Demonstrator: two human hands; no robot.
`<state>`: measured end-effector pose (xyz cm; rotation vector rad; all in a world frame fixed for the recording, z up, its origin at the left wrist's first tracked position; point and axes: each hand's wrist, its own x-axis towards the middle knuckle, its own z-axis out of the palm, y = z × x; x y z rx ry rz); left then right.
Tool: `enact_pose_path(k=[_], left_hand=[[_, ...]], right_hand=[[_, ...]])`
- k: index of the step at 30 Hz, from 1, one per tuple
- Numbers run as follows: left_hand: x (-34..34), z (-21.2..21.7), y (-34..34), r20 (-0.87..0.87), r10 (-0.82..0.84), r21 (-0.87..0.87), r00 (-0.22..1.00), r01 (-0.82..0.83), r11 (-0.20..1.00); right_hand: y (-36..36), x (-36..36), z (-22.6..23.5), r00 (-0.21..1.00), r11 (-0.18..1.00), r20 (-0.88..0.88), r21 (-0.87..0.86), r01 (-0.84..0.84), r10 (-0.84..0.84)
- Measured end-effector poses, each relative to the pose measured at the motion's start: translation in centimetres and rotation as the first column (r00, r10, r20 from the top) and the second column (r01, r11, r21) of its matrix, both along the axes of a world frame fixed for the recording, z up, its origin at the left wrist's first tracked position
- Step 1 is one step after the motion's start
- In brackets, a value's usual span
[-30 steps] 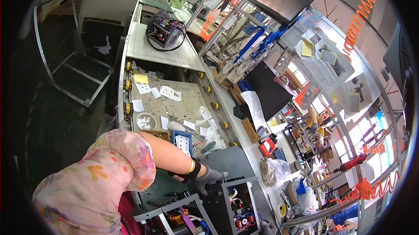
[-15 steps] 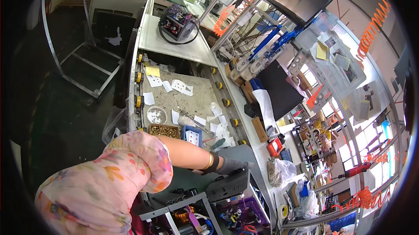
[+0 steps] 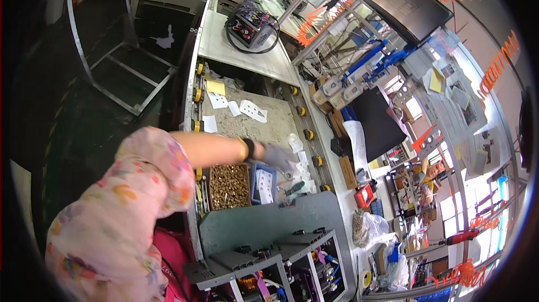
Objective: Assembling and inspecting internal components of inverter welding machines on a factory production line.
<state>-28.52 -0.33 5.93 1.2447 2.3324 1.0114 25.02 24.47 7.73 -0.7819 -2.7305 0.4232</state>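
Reaching hand (image 3: 278,158): grey-gloved, at frame centre, stretched out from a floral sleeve (image 3: 135,201); which hand it is cannot be told.
Fingers: curled downward over small clear bags (image 3: 297,150); whether they grip anything cannot be told.
Wrist: dark band (image 3: 247,149) just behind the glove.
Brass parts tray (image 3: 228,186): just below the forearm, lower centre, full of small brass pieces.
Blue bin (image 3: 264,184): touching the tray's right side, holding white cards.
Surface (image 3: 264,128): speckled grey, centre, strewn with white paper slips (image 3: 252,110) and a yellow note (image 3: 215,87).
Grey housing (image 3: 269,226): lower centre, below the tray.
Cabled unit (image 3: 251,22): upper centre, well apart.
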Motion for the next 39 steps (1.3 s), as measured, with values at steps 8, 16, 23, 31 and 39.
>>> enact_pose_path(k=[8, 16, 23, 31, 39], left_hand=[[-12.1, -4.0, -26.6, -0.482, 0.672, -0.349, 0.562, -0.827, 0.441], [-17.2, -8.4, -29.7, -0.557, 0.663, -0.386, 0.499, -0.863, 0.326], [-20.1, -8.4, -30.4, -0.589, 0.608, -0.434, 0.532, -0.843, 0.318], [-21.4, -8.7, -30.6, -0.600, 0.594, -0.444, 0.535, -0.841, 0.310], [-25.2, -8.9, -31.6, -0.627, 0.628, -0.336, 0.461, -0.887, 0.315]], right_hand=[[-5.7, 2.5, 7.3, 0.877, 0.888, -0.314, -0.402, 0.223, -0.363], [-12.0, 1.0, 7.0, 0.818, 0.867, -0.307, -0.287, 0.408, -0.486], [-13.6, -2.4, 6.0, 0.807, 0.845, -0.273, -0.283, 0.454, -0.524], [-13.9, -5.2, 5.1, 0.802, 0.830, -0.237, -0.276, 0.486, -0.548], [-16.6, -1.9, 3.5, 0.720, 0.746, -0.215, -0.296, 0.596, -0.660]])
